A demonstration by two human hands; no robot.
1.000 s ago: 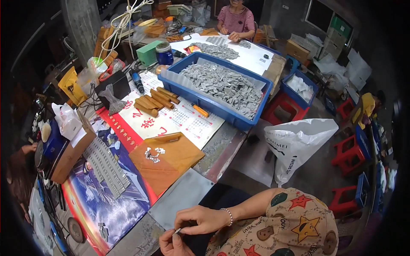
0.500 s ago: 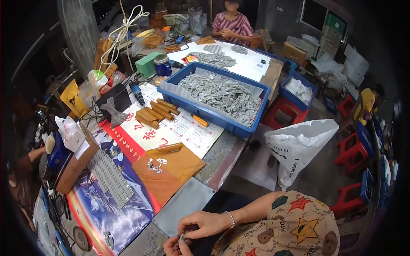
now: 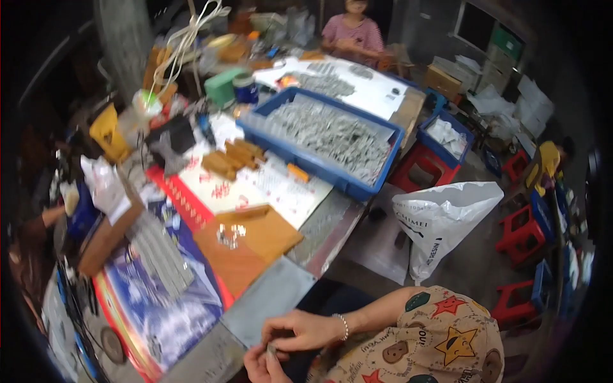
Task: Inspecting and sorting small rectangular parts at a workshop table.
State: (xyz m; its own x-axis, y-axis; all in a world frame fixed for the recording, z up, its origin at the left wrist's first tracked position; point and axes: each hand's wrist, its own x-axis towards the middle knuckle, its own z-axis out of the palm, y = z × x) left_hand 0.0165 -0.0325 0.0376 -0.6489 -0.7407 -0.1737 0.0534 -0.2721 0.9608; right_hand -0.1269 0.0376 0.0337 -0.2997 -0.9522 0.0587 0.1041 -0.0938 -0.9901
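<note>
At the lower edge, my right hand (image 3: 299, 330), with a beaded bracelet at its wrist, is closed with thumb and fingers pinched together. My left hand (image 3: 260, 365) meets it from below, its fingers closed too. Between the fingertips of both hands sits a small grey piece (image 3: 271, 350), mostly covered and blurred. Just beyond them lies a grey sheet (image 3: 271, 300) at the table's edge. An orange-brown sheet (image 3: 249, 255) farther off carries a little cluster of shiny small pieces (image 3: 230, 236).
A blue tray (image 3: 306, 153) heaped with grey pieces stands beyond, near rolled brown strips (image 3: 233, 159). Rows of grey strips (image 3: 159, 255) lie at left. To the right are a white sack (image 3: 440, 223) and red stools (image 3: 520, 230). A person (image 3: 351, 35) sits across the table.
The view has shifted slightly and blurred. My hands stay together around the small grey piece, with little visible movement.
</note>
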